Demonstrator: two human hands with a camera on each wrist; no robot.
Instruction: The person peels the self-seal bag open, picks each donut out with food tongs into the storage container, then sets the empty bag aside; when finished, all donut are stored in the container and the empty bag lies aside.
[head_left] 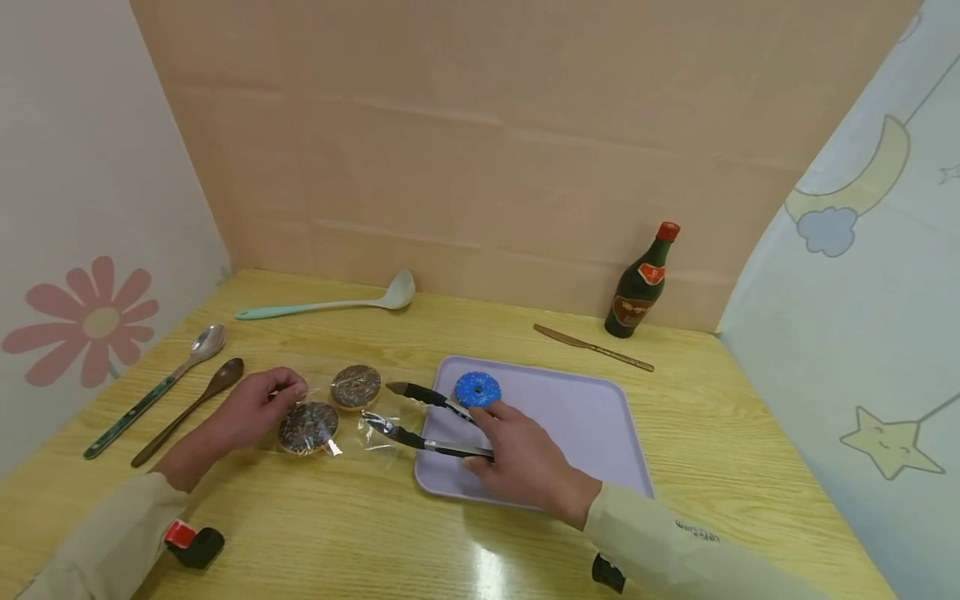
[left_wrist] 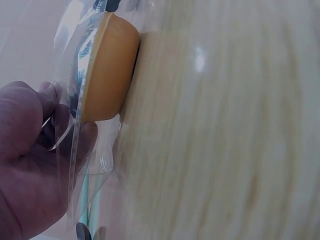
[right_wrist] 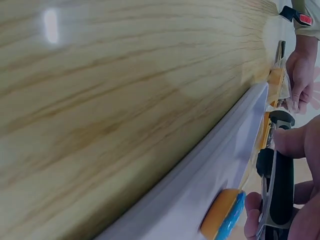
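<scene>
Two chocolate-coloured doughnuts with sprinkles, a nearer one (head_left: 309, 428) and a farther one (head_left: 356, 387), lie on the table in clear plastic wrapping (head_left: 381, 435). My left hand (head_left: 257, 402) pinches the wrapping's edge beside the nearer doughnut; the left wrist view shows that doughnut's orange side (left_wrist: 112, 70) through the film. Black-and-silver tongs (head_left: 405, 435) are held in my right hand (head_left: 525, 457) above the lilac tray (head_left: 573, 421). Their spread black ends point left towards the doughnuts. A blue doughnut (head_left: 477, 389) rests on the tray, just beyond the tongs.
Left of my left hand lie a brown wooden spoon (head_left: 191, 408) and a metal spoon with a green handle (head_left: 157, 392). Along the back are a ladle (head_left: 337, 305), a copper-coloured knife (head_left: 592, 347) and an upright dark bottle (head_left: 637, 287).
</scene>
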